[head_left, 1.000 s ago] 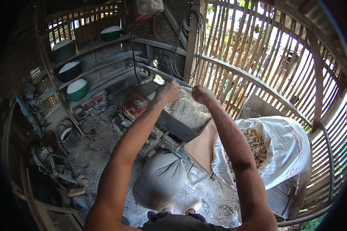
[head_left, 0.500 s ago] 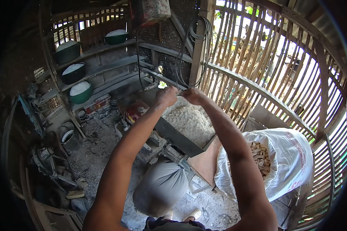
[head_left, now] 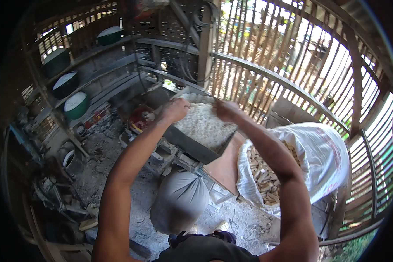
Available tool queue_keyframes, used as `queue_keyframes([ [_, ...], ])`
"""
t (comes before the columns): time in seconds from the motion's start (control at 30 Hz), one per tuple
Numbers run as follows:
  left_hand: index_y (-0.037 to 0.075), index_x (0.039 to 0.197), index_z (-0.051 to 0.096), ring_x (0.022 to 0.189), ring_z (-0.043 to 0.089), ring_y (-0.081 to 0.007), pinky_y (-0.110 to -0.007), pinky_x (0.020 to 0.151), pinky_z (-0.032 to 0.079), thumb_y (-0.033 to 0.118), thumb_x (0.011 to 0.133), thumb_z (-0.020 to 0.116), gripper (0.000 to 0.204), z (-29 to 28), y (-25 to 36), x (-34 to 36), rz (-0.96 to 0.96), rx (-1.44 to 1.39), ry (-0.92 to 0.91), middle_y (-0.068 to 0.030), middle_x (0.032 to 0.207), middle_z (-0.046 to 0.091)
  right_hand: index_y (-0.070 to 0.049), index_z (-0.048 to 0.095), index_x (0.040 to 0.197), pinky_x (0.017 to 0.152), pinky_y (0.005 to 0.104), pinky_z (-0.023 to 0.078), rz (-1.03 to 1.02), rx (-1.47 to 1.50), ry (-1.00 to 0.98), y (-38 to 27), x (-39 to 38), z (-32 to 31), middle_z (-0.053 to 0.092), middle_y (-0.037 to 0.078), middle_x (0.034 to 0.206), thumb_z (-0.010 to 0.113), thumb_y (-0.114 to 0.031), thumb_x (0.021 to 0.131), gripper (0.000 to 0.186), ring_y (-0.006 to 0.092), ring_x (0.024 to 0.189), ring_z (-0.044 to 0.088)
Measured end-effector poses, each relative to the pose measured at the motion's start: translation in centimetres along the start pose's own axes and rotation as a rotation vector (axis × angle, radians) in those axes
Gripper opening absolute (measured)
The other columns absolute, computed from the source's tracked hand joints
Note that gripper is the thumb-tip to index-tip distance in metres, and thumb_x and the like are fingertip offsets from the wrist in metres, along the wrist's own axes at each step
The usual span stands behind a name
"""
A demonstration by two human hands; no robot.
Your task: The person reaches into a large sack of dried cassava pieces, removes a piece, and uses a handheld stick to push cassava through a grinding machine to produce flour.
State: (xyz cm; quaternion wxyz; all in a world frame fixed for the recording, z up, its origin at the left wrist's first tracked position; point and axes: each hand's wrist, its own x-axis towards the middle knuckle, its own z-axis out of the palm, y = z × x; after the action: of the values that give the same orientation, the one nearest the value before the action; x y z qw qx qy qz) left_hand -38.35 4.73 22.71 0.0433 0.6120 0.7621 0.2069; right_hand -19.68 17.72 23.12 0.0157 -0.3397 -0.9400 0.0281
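Note:
A dark trough (head_left: pixel 192 145) in front of me holds a heap of white, shredded or coarsely ground material (head_left: pixel 201 124). My left hand (head_left: pixel 175 110) is over the trough's left side, its fingers curled closed; whatever they may hold is too small to make out. Above the heap's right side is my right hand (head_left: pixel 226 111), blurred by motion, so its fingers do not show clearly. Below the trough's near end hangs a bulging grey cloth bag (head_left: pixel 181 203), gathered at its top. A brown sloping board (head_left: pixel 225 163) adjoins the trough on the right.
A large white sack (head_left: pixel 325 161) of pale cut pieces (head_left: pixel 264 174) leans open at right, under my right forearm. Green basins (head_left: pixel 77 107) of white material stand on shelves at left. Slatted walls (head_left: pixel 257 56) enclose the space. Machine parts (head_left: pixel 52 192) lie on the dusty floor.
My hands were together at the trough's far end; now they are apart, lower and nearer, over the heap. The view has shifted, showing more of the sack's pieces.

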Motion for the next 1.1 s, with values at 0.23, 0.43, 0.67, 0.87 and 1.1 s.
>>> queue_keyframes([
  [0.23, 0.018, 0.103, 0.073, 0.102, 0.065, -0.0341, -0.044, 0.089, 0.051, 0.024, 0.089, 0.052, 0.025, -0.3, 0.6, 2.6, 0.002, 0.064, 0.065, -0.0131, 0.108, 0.069, -0.021, 0.068, 0.12, 0.087, 0.0393, 0.053, 0.065, 0.094, 0.07, -2.8, 3.3, -2.4, 0.069, 0.013, 0.112, 0.044, -0.011, 0.088, 0.042, 0.0301, 0.1, 0.067],
  [0.43, 0.015, 0.096, 0.073, 0.091, 0.068, -0.0311, -0.042, 0.079, 0.053, 0.029, 0.088, 0.062, 0.02, -2.6, 1.6, 0.8, 0.082, -0.205, 0.352, -0.0098, 0.095, 0.072, -0.024, 0.071, 0.114, 0.084, 0.0397, 0.054, -0.17, 0.151, 0.275, -3.0, 0.9, -5.0, 0.072, 0.013, 0.1, 0.051, -0.017, 0.092, 0.031, 0.0305, 0.091, 0.068],
  [0.67, 0.007, 0.087, 0.073, 0.083, 0.069, -0.0315, -0.042, 0.075, 0.053, 0.027, 0.082, 0.068, 0.021, -2.7, 2.5, 0.1, 0.311, 0.114, 0.392, -0.0131, 0.087, 0.072, -0.016, 0.077, 0.09, 0.078, 0.0399, 0.055, -0.149, 0.143, 0.46, -2.2, -1.9, -3.3, 0.073, 0.011, 0.084, 0.063, -0.024, 0.084, 0.016, 0.0322, 0.079, 0.07],
  [0.87, 0.002, 0.083, 0.071, 0.084, 0.069, -0.0292, -0.039, 0.074, 0.053, 0.029, 0.087, 0.063, 0.028, -3.5, 5.2, 0.1, -0.069, -0.609, 0.408, -0.0171, 0.08, 0.07, -0.007, 0.072, 0.111, 0.083, 0.0343, 0.053, -0.166, 0.509, 0.553, -6.1, -6.5, -8.3, 0.071, 0.018, 0.105, 0.066, -0.016, 0.088, 0.025, 0.0232, 0.09, 0.07],
  [1.1, -0.002, 0.14, 0.039, 0.105, 0.058, -0.0379, -0.055, 0.088, 0.048, 0.071, 0.092, 0.037, 0.087, -3.6, 9.3, 0.1, -0.279, -1.642, 0.139, -0.0239, 0.123, 0.055, -0.009, 0.057, 0.129, 0.101, 0.0418, 0.043, -0.23, 0.728, 0.565, -5.1, -1.9, -2.8, 0.059, 0.021, 0.129, 0.029, -0.05, 0.103, 0.056, 0.0344, 0.124, 0.054],
])
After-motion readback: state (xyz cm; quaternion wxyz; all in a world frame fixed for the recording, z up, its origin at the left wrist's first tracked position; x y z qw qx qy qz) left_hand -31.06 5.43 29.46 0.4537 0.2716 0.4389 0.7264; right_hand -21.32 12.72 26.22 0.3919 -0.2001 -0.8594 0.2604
